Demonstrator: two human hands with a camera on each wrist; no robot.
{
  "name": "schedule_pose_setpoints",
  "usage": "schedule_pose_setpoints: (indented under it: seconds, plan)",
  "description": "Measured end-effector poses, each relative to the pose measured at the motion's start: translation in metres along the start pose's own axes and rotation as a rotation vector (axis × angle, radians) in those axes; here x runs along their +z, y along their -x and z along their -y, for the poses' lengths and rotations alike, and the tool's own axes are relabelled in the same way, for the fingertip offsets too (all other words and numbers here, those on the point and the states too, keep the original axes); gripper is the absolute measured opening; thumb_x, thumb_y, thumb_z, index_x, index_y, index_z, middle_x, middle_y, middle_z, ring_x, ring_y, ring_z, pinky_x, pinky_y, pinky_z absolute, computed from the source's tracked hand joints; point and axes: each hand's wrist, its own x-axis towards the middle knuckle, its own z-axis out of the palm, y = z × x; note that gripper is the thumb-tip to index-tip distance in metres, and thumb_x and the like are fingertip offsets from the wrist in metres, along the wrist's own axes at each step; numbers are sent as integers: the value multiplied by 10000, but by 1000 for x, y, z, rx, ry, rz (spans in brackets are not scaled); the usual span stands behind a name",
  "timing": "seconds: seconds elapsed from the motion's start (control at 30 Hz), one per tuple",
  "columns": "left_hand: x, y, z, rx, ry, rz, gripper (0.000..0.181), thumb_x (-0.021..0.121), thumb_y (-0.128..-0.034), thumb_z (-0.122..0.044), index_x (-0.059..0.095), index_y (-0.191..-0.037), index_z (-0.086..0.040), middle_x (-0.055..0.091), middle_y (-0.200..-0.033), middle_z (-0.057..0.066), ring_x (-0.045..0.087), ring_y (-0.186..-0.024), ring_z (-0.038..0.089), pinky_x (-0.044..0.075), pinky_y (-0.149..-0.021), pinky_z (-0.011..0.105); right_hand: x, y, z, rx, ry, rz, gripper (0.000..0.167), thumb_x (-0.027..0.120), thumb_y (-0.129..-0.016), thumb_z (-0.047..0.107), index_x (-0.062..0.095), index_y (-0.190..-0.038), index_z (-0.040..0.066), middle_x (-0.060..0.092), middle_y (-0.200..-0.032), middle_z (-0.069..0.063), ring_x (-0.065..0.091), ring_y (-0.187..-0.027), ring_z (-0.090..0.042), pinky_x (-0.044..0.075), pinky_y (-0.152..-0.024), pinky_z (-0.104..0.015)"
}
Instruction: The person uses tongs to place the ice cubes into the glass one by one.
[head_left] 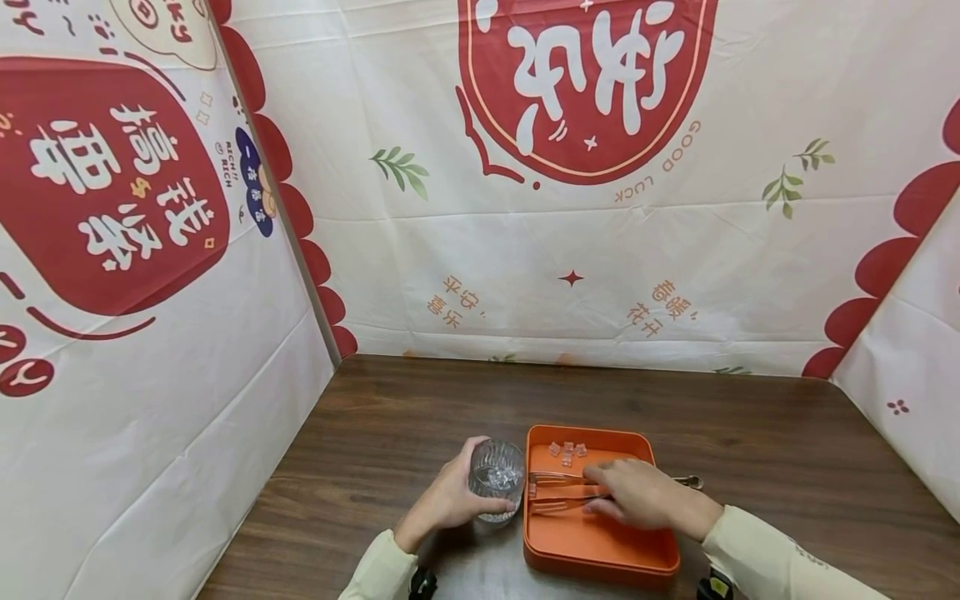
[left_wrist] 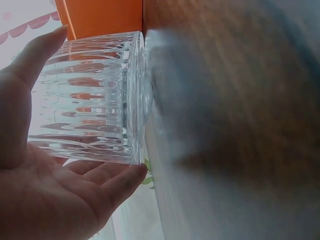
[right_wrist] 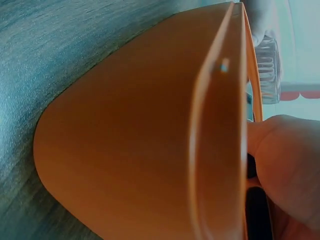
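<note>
In the head view, the left hand (head_left: 452, 493) grips a ribbed glass tumbler (head_left: 497, 477), contents unclear, just left of an orange box (head_left: 577, 542). Small clear cubes (head_left: 567, 448) cluster inside the box, where the right hand (head_left: 649, 497) pinches fork-tipped tongs (head_left: 566, 477). Beneath is a wood-grain table (head_left: 420, 400), surrounded by printed white cloth (head_left: 517, 250).

The left wrist view shows thumb and fingers around the tumbler.

In the right wrist view, the box's wall mostly hides the tongs.

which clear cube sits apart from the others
The clear cube between the metal prongs; the other cubes cluster near the far edge of the orange box.
</note>
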Motion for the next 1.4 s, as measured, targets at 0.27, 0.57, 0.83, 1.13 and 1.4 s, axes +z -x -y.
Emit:
schedule_pose_setpoints:
  seconds: [0.27, 0.57, 0.83, 1.13, 1.4]
  plan:
    - [0, -1, 2, 28, -6, -14, 949, 912, -668, -424, 389, -1409, -144, 620, -1192, 110, 617, -1030, 254, 506, -853, 438, 2, -1, 0, 14, -7, -21, 246, 638, -951, 409, 531, -869, 203, 453, -712, 170, 390, -582, -7, 342, -551, -239]
    - [1, 1, 2, 29, -8, -15, 950, 915, -664, -417, 386, -1407, -150, 619, -1195, 115, 618, -1029, 258, 508, -852, 436, 3, -3, 0, 6, -35, -38, 237, 654, -952, 334, 495, -815, 225, 418, -670, 180, 379, -586, -1, 333, -572, -227]
    - [2, 1, 3, 23, 2, -15, 998, 911, -665, -429, 369, -1434, -95, 614, -1214, 146, 615, -1044, 276, 502, -873, 465, 5, -3, -1, -15, -57, -47, 243, 663, -951, 297, 496, -797, 209, 405, -660, 178, 371, -583, 7, 338, -560, -207]
    - [2, 1, 2, 8, -1, -15, 985, 912, -663, -428, 370, -1427, -122, 611, -1210, 136, 612, -1044, 272, 500, -878, 470, 5, -3, -1, 1, -62, -35, 242, 658, -953, 310, 499, -799, 213, 406, -661, 173, 377, -586, 3, 341, -560, -207]
    - [1, 1, 1, 6, 4, -6, 975, 912, -665, -424, 371, -1422, -135, 605, -1223, 155, 609, -1049, 278, 503, -876, 472, 5, -1, 0, -4, -41, -64, 250, 663, -948, 320, 497, -788, 222, 416, -659, 175, 384, -581, 3, 344, -556, -209]
